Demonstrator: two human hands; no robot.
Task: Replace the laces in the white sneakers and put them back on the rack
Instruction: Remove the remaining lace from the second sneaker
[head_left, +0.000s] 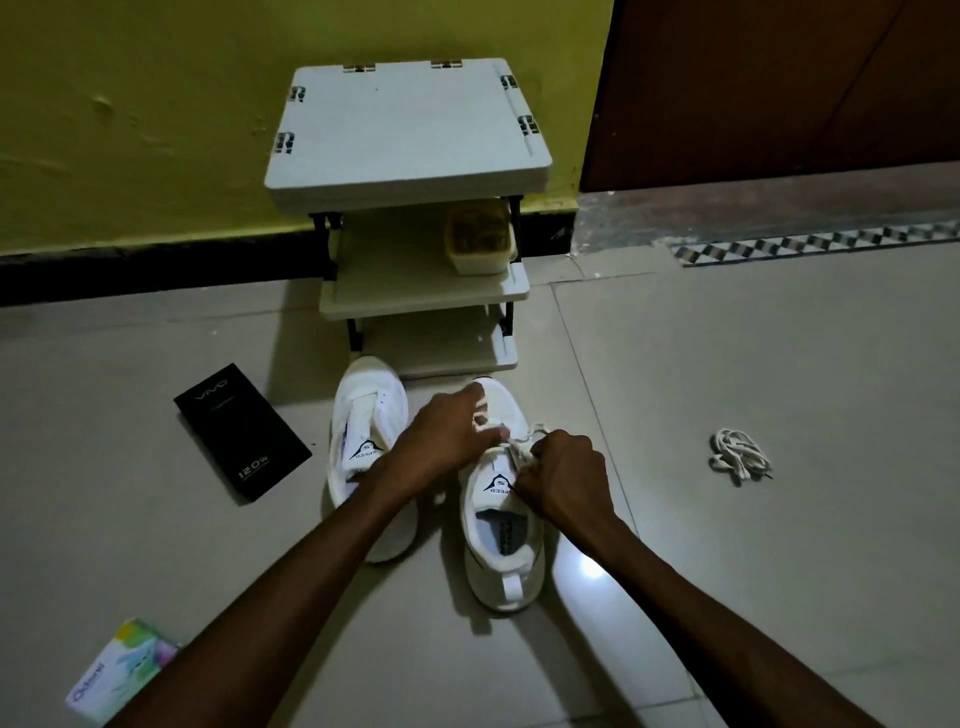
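Through the head camera, two white sneakers stood side by side on the tiled floor (727, 364), toes just before the rack (410, 130). Over the sneaker (501, 540) on the right, the left hand (447, 436) pinched the lace (535, 431), while the right hand (566, 478) gripped it in curled fingers beside the tongue. The other sneaker (366, 415) sat untouched. A bundle of loose laces (740, 454) lay well apart, and a black box (241, 431) lay opposite.

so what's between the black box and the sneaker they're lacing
The other white sneaker lies between the black box and the sneaker being laced, in the head view.
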